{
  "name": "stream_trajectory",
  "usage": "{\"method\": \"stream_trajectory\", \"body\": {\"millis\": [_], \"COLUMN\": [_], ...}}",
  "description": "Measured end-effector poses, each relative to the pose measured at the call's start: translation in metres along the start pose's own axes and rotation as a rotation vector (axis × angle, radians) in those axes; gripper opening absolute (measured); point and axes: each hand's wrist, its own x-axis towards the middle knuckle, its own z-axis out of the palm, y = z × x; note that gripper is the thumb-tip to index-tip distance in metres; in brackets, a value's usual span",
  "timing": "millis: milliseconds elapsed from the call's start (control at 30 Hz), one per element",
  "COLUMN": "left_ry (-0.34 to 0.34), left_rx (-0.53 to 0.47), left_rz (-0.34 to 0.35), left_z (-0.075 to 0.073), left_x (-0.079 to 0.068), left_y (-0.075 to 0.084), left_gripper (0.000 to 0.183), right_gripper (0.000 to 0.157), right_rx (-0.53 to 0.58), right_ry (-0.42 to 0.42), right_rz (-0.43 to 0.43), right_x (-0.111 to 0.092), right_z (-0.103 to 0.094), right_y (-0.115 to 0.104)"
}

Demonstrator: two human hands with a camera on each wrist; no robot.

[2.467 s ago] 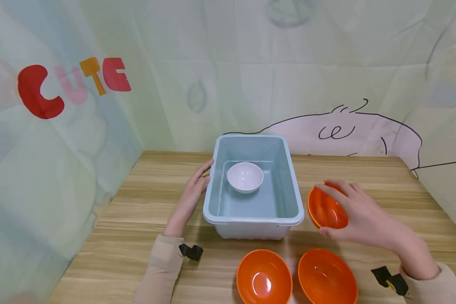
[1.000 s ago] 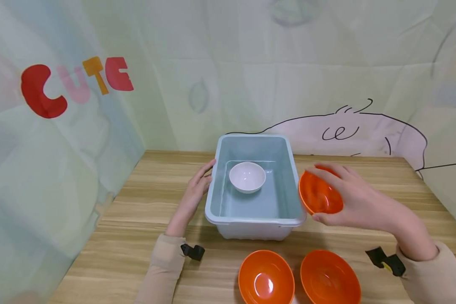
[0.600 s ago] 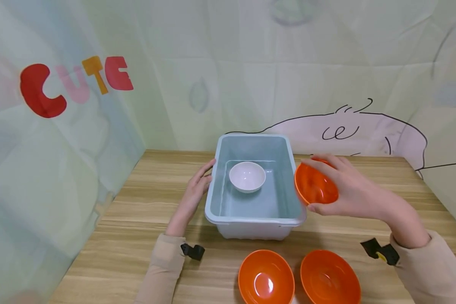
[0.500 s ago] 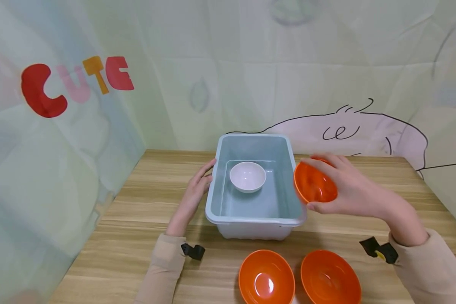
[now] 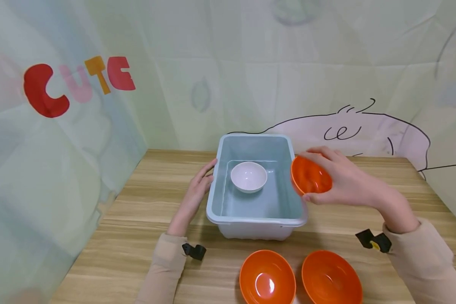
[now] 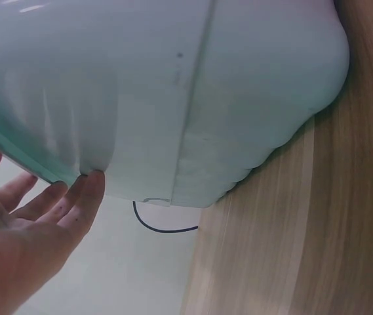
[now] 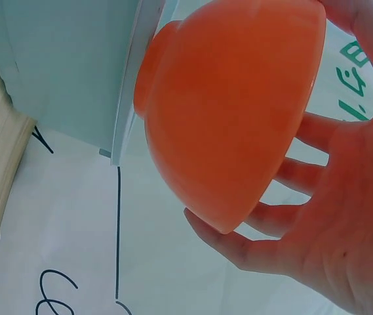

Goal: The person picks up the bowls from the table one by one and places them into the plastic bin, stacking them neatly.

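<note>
My right hand [image 5: 342,177] grips an orange bowl [image 5: 311,176] by its rim, thumb at the near side and fingers at the far side. The bowl is tilted and overlaps the right rim of a light blue tub [image 5: 260,220] in the head view. In the right wrist view the bowl [image 7: 225,98] shows its rounded outside and foot, its foot end towards the tub's rim. My left hand [image 5: 195,190] touches the tub's left side with extended fingers; in the left wrist view its fingertips [image 6: 93,180] rest just under the rim. Inside the tub sits a white bowl [image 5: 248,177].
Two more orange bowls stand upright in front of the tub, one at the left [image 5: 267,274] and one at the right [image 5: 331,276]. Everything rests on a wood-grain table [image 5: 144,211]. A printed curtain [image 5: 247,76] hangs behind the table and along its sides.
My right hand has lifted the orange bowl off the table and carried it up and leftward to the tub's right rim. My left hand stays on the tub's side.
</note>
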Motion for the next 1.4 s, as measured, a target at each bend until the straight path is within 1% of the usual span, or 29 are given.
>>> {"method": "stream_trajectory", "body": {"millis": [233,367,767,1067,1400], "left_ry": [0.004,0.002,0.004,0.005,-0.008], "left_rx": [-0.005,-0.004,0.0,-0.006,-0.022], "left_rz": [0.001,-0.003,-0.013,-0.011,-0.011], "left_z": [0.0,0.0,0.0,-0.001,0.0], "left_x": [0.0,0.0,0.0,0.0,0.0], "left_y": [0.0,0.0,0.0,0.0,0.001], "left_gripper": [0.048,0.049,0.048,0.048,0.049], "right_gripper": [0.079,0.078,0.079,0.077,0.078], "right_rx": [-0.005,-0.011,-0.014,-0.025,-0.037], "right_ry": [0.006,0.0,-0.056,-0.096,-0.116], "right_rz": [-0.025,-0.026,0.003,-0.012,-0.026], "right_x": [0.01,0.015,0.03,0.045,0.054], "right_z": [-0.001,-0.003,-0.006,-0.006,-0.004], "right_y": [-0.002,-0.004,-0.011,-0.013,-0.016]}}
